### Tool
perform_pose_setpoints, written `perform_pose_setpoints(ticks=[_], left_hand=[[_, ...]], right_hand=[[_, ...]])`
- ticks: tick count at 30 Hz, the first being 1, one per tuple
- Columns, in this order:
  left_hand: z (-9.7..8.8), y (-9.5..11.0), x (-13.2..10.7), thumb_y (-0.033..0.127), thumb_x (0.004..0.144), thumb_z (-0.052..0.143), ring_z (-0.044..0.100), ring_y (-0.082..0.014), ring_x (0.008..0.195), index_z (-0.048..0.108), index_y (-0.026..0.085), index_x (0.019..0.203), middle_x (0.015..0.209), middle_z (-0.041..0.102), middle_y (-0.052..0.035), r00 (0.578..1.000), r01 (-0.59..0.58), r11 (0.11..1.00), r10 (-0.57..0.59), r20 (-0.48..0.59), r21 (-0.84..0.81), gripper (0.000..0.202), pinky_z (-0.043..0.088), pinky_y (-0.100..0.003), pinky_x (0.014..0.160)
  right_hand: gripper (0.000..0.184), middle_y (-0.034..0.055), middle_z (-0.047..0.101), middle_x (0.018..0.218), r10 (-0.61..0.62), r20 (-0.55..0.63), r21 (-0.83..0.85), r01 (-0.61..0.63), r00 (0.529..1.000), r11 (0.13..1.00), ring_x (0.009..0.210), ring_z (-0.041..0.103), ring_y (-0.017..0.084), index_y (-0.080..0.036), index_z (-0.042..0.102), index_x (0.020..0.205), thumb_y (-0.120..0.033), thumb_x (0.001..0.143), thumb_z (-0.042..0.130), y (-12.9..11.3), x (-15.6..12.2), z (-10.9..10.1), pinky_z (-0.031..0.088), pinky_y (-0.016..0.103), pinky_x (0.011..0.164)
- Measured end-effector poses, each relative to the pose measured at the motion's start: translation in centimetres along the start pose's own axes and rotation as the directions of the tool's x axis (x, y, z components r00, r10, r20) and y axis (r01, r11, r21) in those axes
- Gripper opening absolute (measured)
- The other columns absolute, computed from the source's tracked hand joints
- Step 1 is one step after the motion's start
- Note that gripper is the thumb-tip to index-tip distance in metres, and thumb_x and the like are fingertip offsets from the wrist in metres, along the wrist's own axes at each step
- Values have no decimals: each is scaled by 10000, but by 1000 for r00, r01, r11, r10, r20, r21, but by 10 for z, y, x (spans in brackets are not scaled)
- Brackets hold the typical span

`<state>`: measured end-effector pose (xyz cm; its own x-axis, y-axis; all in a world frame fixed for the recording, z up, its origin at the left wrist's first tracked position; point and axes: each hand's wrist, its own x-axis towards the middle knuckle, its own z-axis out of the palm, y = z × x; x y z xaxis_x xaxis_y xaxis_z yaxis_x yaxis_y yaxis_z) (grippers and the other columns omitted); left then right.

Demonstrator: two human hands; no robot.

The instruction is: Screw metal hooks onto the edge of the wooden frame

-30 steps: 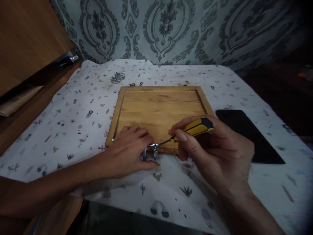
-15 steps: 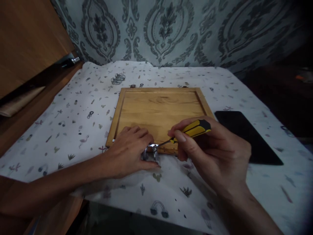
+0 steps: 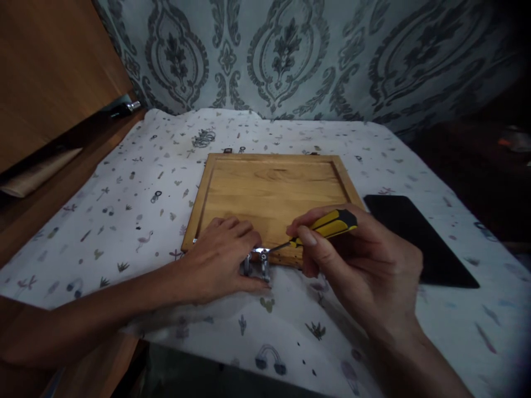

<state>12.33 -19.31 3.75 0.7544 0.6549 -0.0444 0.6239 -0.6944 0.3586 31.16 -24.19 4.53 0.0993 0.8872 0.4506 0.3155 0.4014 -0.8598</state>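
A yellow-and-black screwdriver (image 3: 334,224) is pinched in my right hand (image 3: 365,265), its thin shaft slanting down to the left. The tip meets or nearly meets a shiny metal fitting (image 3: 264,262) at the near edge of a framed wooden panel (image 3: 274,193). Two curved prongs of the fitting hang over that edge. My left hand (image 3: 219,257) is closed around the fitting, fingers resting on the panel and thumb stretched below the prongs. Part of the fitting is hidden under the fingers.
A patterned white cloth (image 3: 136,210) covers the table. A flat black slab (image 3: 418,240) lies right of the panel. A tangle of metal pieces (image 3: 204,138) sits at the back left. Wooden furniture (image 3: 62,77) stands at the left, and a patterned curtain-like surface (image 3: 286,55) rises behind.
The whole view has shifted slightly, so things sit a little lower in the picture. Both hands keep their places at the fitting, with the screwdriver still at it.
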Motion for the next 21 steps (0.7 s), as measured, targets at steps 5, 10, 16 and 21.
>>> perform_pose_setpoints(ticks=[5,10,16,21], left_hand=[[1,0,0,592,743,746,538,-269,977,619,178,992,986,614,-49,1000,7,1000,-7,6,13,500,409,-423,841],[2,-2,-1,592,750,742,532,-261,970,625,187,1009,984,610,-43,1000,-5,1000,5,-6,-5,495,395,-412,834],[1,-1,0,565,768,741,541,-253,976,642,192,1014,974,620,-28,1000,0,1000,0,3,-25,458,373,-396,828],[1,-1,1,529,761,763,555,-239,995,643,187,990,989,630,-15,1000,-11,998,10,-12,-65,428,355,-381,831]], right_hand=[[32,-33,658,766,-15,9,-1,15,1000,1000,427,556,69,-262,673,877,-268,887,702,2,1,-2,454,186,353],[36,-36,659,760,-37,12,-13,37,999,999,423,555,62,-249,670,871,-260,896,694,2,1,-1,453,174,351],[41,-38,671,769,4,-12,-14,-4,1000,1000,422,554,56,-242,665,884,-265,898,695,1,-1,0,445,176,358],[56,-30,666,741,27,-31,6,-27,999,1000,413,545,72,-238,673,873,-275,883,714,1,-2,1,432,210,356]])
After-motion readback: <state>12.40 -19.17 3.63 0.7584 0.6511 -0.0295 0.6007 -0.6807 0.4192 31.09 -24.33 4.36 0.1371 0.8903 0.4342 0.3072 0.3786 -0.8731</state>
